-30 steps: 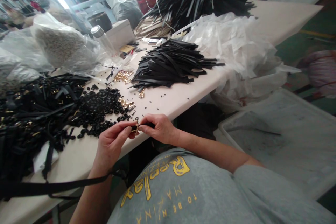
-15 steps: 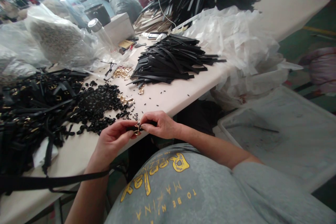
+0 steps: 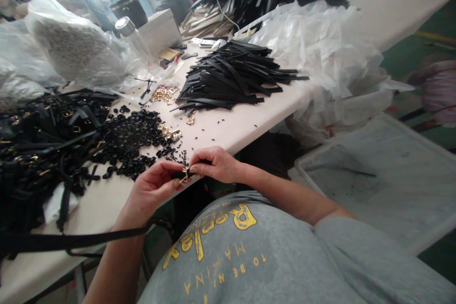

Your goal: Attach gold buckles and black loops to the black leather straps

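Observation:
Both my hands meet at the table's near edge. My left hand and my right hand pinch a small gold buckle on the end of a black strap between their fingertips. That strap trails under my left wrist and runs off to the left. Just beyond my hands lies a heap of small black loops with a few gold buckles beside it.
A stack of cut black strips lies mid-table, more gold buckles left of it. Finished black straps pile up at left. Plastic bags, a bottle, a white box stand behind. A white bin sits right.
My hands stay pinched together on the buckle and strap end, turning it slightly. The view has tilted down a little, so everything sits a bit higher.

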The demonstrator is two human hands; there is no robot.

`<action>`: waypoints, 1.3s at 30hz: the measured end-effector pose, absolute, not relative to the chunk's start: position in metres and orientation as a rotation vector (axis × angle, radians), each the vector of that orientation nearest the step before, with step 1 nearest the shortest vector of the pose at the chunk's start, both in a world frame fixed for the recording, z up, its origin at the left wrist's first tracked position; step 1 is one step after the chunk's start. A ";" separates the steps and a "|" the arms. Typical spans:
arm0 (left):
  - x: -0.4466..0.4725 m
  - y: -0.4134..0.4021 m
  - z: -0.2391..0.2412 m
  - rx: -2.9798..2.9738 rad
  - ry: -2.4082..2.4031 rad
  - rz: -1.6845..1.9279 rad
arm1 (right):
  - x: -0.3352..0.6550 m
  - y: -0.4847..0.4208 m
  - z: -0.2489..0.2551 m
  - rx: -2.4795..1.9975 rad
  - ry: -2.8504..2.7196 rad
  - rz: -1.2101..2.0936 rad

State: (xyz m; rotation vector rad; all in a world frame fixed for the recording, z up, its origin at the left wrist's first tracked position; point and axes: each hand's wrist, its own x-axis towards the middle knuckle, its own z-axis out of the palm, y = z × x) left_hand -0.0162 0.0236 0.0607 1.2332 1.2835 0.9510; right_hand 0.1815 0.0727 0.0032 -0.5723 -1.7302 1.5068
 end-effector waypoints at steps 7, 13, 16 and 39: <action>-0.018 0.020 0.052 1.249 1.342 0.972 | 0.179 0.072 0.002 -0.562 -1.817 1.377; -0.019 0.018 0.039 1.257 1.344 1.069 | 0.177 0.070 0.004 -0.621 -1.911 1.143; -0.021 0.014 0.035 1.162 1.296 1.097 | 0.176 0.069 0.005 -0.626 -1.918 1.122; -0.020 0.014 0.025 0.821 1.213 1.069 | 0.177 0.059 0.013 -0.456 -2.174 1.379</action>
